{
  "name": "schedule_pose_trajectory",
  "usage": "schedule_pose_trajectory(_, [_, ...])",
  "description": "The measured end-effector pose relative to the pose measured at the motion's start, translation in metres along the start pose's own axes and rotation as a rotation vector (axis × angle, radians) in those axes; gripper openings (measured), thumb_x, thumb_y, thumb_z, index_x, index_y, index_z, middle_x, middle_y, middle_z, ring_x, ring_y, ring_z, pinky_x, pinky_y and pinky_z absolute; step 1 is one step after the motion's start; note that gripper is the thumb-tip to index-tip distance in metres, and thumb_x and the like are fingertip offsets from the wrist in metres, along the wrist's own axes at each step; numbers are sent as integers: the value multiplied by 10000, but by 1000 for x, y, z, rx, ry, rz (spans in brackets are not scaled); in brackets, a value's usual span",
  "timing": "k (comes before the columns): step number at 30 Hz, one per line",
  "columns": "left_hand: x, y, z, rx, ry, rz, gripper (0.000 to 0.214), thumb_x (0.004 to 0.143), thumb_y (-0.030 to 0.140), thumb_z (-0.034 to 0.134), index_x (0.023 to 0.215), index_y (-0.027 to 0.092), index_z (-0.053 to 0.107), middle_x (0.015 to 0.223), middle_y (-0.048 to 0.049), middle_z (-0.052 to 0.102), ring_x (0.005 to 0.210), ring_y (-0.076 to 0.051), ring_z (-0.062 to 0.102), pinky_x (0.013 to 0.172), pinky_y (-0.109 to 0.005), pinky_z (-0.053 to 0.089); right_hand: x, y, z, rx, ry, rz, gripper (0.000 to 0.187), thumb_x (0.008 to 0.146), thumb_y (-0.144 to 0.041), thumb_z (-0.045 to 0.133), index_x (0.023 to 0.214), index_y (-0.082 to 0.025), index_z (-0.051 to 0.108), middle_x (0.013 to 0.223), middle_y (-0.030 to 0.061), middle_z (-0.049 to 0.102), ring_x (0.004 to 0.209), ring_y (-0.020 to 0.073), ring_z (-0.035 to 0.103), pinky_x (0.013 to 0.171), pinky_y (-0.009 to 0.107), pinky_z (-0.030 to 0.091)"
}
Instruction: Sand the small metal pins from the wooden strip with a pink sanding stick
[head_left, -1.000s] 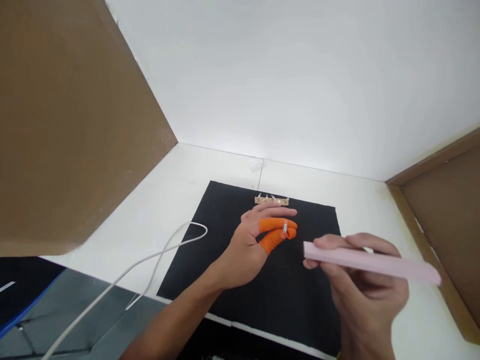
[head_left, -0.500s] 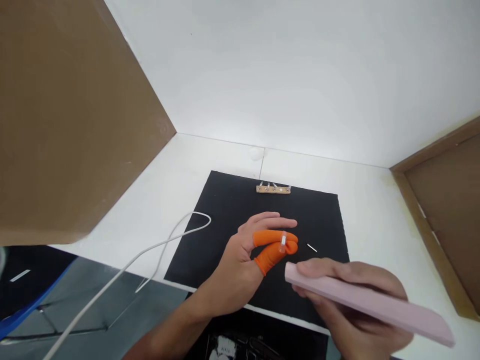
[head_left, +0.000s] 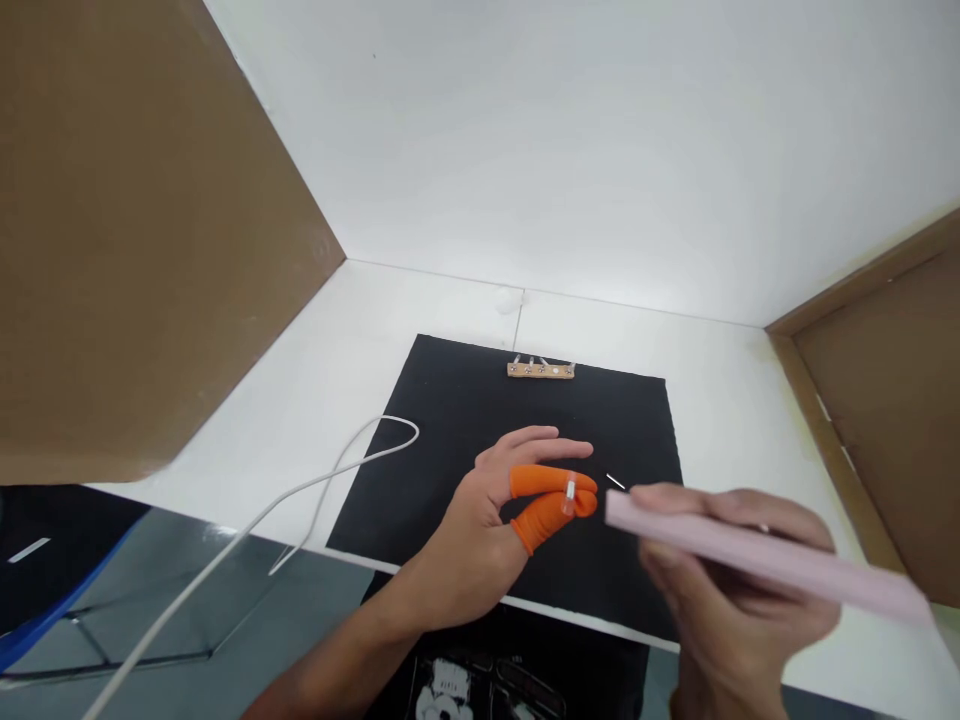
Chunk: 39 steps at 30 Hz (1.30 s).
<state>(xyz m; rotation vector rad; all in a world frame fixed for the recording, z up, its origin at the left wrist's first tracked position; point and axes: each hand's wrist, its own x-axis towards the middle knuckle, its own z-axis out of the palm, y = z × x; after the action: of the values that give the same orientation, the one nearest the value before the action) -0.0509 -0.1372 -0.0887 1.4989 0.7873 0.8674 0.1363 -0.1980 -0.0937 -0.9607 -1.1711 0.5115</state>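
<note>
My left hand [head_left: 517, 500] hovers over the black mat [head_left: 450, 420], thumb and forefinger in orange finger cots. They pinch a tiny clear part with a metal end [head_left: 570, 492]. My right hand [head_left: 735, 590] is to the right and nearer, wrapped round a long flat pink bar [head_left: 765, 555]. The bar's left tip points at the pinched part, a short way from it. A thin white pin [head_left: 616, 482] lies on the mat between the two hands. A small brown strip with several metal pins [head_left: 541, 369] rests at the mat's far edge.
The mat lies on a white tabletop [head_left: 352, 350] in a corner with white walls. A brown board [head_left: 142, 240] stands at the left, brown panelling [head_left: 885, 390] at the right. A white cable [head_left: 315, 490] loops from the mat's left edge off the table's front edge.
My left hand has drawn back from the brown strip toward me, still pinching the small part. My right hand dipped, then came back up and right with the bar. The white pin is now uncovered.
</note>
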Motion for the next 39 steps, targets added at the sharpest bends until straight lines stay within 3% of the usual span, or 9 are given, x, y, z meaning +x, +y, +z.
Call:
schedule_pose_trajectory(3, [0,-1,0,4,-8,-10,154,1058,328,706,1137,335,837,1449,-3,749,1522,-305,509,1294,-611,328,3,2,-1,-18,78,1,459,807,16,838,1148,-219,642,983,34,866,847,207,849,780,286,724])
schedule_pose_trajectory(6, [1,-2,0,-3,-10,-21,159,1063,355,698,1121,336,845,1440,-6,755,1530,-312,500,1291,-617,328,-4,-5,3,8,-152,28,480,842,36,794,1195,-246,633,1024,28,865,891,211,853,785,298,729])
schedule_pose_trajectory(8, [2,-2,0,-5,-10,-28,159,1064,360,697,1114,342,846,1445,3,752,1538,-310,491,1294,-614,325,-9,-10,2,19,-208,31,488,847,30,795,1205,-261,636,1039,23,864,879,212,852,761,301,732])
schedule_pose_trajectory(14, [3,-2,2,40,-13,-36,152,1059,345,704,1149,346,826,1463,13,741,1525,-297,514,1290,-580,353,-3,1,-12,-36,148,1,481,769,20,864,1141,-207,660,971,48,865,830,225,848,769,310,728])
schedule_pose_trajectory(18, [11,-24,2,287,-15,-15,193,1088,339,644,1183,322,812,1481,-10,733,1518,-277,531,1274,-532,391,-3,9,-9,-19,-13,50,495,794,36,835,1165,-235,652,1011,22,868,902,184,851,811,243,706])
schedule_pose_trajectory(22, [30,-62,-3,478,10,-89,221,1038,178,678,1150,308,817,1518,-28,709,1527,-339,502,1277,-683,241,-11,18,-4,4,-60,130,417,849,-26,821,1145,-266,653,1003,-1,868,894,172,851,811,244,705])
schedule_pose_trajectory(28, [53,-106,-16,699,19,-159,280,1014,112,669,1086,310,853,1538,-28,693,1556,-357,435,1254,-722,155,-25,32,-9,10,-24,260,309,889,-136,851,1102,-248,657,951,60,865,623,153,782,404,155,499])
schedule_pose_trajectory(32, [57,-116,-18,785,-6,-148,280,1020,129,667,1113,311,858,1600,-41,637,1580,-378,380,1231,-726,183,-30,35,-11,20,9,321,291,905,-214,860,1099,-254,647,944,67,864,416,91,605,366,182,460])
schedule_pose_trajectory(39, [51,-119,-21,859,-62,-90,272,1022,139,683,1159,306,848,1654,-54,579,1599,-388,365,1231,-673,243,-38,45,-20,2,48,374,362,890,-196,860,1174,-250,642,973,75,864,478,125,660,406,220,535])
